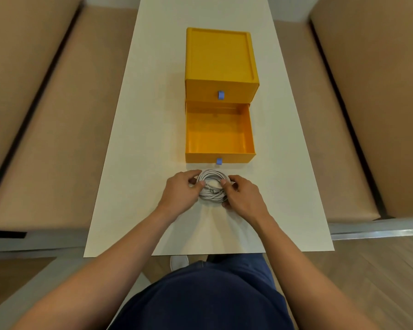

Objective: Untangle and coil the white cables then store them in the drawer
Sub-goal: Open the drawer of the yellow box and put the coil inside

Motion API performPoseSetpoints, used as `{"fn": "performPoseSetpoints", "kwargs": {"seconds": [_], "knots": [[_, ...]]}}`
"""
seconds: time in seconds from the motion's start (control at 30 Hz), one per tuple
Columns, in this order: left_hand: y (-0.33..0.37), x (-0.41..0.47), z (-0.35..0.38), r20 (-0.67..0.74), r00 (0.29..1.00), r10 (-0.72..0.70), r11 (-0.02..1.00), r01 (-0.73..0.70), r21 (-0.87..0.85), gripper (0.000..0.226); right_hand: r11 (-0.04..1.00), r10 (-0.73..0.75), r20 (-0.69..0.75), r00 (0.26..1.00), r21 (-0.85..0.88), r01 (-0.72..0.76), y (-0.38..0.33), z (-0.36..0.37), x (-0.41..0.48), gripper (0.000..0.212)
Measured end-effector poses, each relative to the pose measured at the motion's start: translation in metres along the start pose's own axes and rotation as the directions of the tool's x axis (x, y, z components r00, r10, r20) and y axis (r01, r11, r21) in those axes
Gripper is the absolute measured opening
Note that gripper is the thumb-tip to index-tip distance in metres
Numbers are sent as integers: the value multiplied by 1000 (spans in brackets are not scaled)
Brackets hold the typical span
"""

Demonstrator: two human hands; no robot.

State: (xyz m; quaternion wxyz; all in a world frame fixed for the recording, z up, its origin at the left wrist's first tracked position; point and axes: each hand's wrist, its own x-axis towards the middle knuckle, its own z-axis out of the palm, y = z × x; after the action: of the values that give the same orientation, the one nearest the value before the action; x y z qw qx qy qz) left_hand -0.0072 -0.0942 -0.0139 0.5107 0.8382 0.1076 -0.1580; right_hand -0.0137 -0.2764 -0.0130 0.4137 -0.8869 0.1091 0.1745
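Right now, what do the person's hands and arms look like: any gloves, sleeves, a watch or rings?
Both are bare. The left hand and right hand wear no gloves, and no ring shows. Neither wrist carries a watch or band, and no sleeve shows on either arm up to the frame edge. The only clothing near them is a dark blue top.

Soft, even overhead light, faint shadows, sharp centre, wide-angle stretch and slight blur toward the edges
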Motion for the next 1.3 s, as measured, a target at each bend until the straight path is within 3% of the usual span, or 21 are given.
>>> {"fn": "performPoseSetpoints", "kwargs": {"seconds": [0.3, 0.5, 0.7, 0.87, 0.97, 1.13, 1.3], "knots": [[0, -15, -4, -28, 998, -55, 981, 49, -188, 31, 928, 165, 105, 981, 320, -191, -3, -6, -11, 25], [15, -27, -14, -35, 999, 5, 972, -14, -233, 33, 892, 101, 77, 992, 434, -124, -15, -22, -28, 24], [54, -19, -34, -70, 989, 129, 958, -142, -248, 34, 870, 0, -77, 997, 492, 38, -44, -48, -23, 18], [94, 26, -49, -95, 972, 214, 964, -226, -141, 31, 851, -13, -160, 987, 517, 95, -72, -70, 19, 17], [113, 60, -62, -119, 943, 311, 950, -307, 53, 27, 844, 22, -162, 987, 532, 69, -81, -77, 50, 16], [131, 111, -86, -299, 817, 493, 859, -404, 314, 36, 865, 57, -124, 991, 502, 13, -85, -72, 88, 12], [131, 144, -93, -168, 831, 530, 800, -425, 423, 42, 930, 75, -108, 991, 365, -31, -77, -52, 115, 18]]}}
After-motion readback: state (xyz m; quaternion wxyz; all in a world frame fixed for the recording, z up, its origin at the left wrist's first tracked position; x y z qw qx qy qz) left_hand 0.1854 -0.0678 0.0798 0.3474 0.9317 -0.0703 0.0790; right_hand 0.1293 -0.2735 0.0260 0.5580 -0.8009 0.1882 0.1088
